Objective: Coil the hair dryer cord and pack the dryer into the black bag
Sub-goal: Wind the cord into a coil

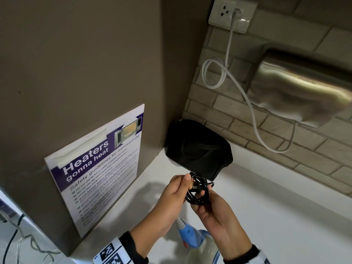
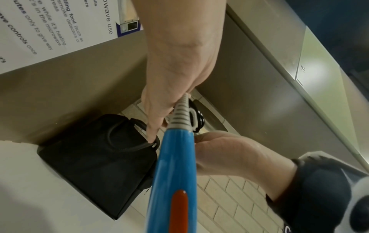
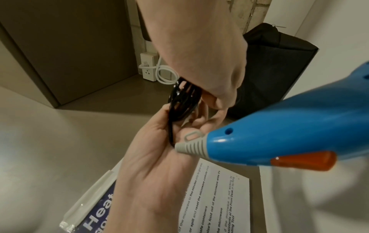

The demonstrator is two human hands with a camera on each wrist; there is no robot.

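Note:
Both hands hold a coiled black cord [image 1: 198,189] above the white counter. My left hand [image 1: 187,180] pinches the coil's top between thumb and fingers. My right hand [image 1: 202,199] curls its fingers round the coil's lower side. The blue hair dryer [image 1: 188,233], with a grey cord sleeve and an orange switch, sits below and between my wrists. It fills the wrist views as the dryer [image 2: 173,173] and the dryer [image 3: 289,134], with the coil [image 3: 179,100] beyond it. The black bag [image 1: 198,147] stands in the corner just behind my hands, with its top seam up.
A brown cabinet side with a microwave safety poster [image 1: 99,164] closes off the left. A brick wall at the back carries a socket [image 1: 232,14], a looped white cable [image 1: 215,73] and a steel wall unit [image 1: 301,88]. The white counter [image 1: 285,216] stretches to the right.

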